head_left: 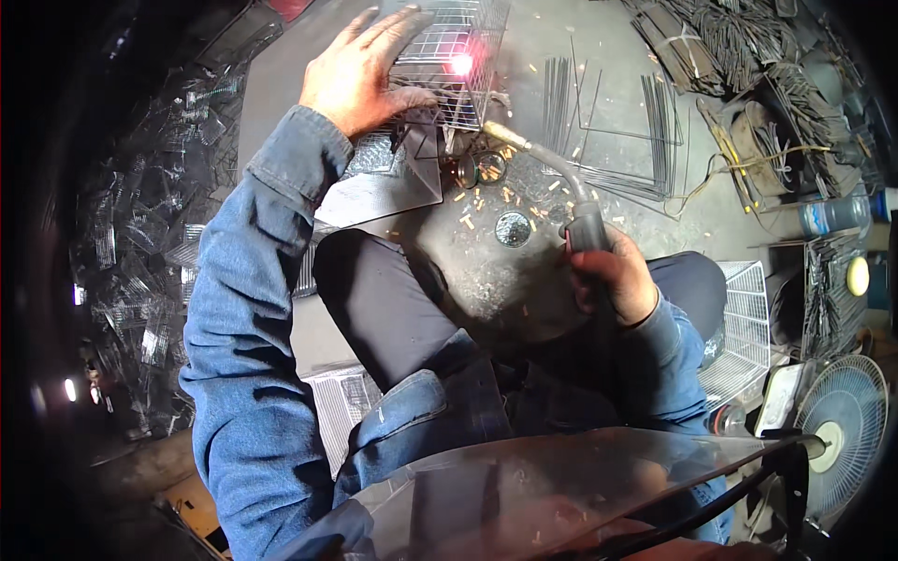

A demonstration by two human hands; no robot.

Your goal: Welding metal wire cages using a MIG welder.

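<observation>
At the top of the head view stands a box-shaped wire basket (440,45) of thin metal mesh. My left hand (360,75) holds it from the left, fingers stretched along the upper side and thumb along the lower edge. In my right hand (613,276) is a welding torch (589,229), my fingers wrapped around its dark handle. Its bent neck reaches up and left, and the brass-coloured nozzle (503,134) ends just below the basket's lower right corner. A bright pinkish-red light glows behind the basket's mesh.
Short tan stubs lie scattered around a small round dish (514,229). Bent wire rods (659,140) rest on the floor to the right, with bundled rods (687,51) beyond. Mesh pieces (140,243) pile up at left. A fan (842,439) and a white wire basket (744,327) are lower right.
</observation>
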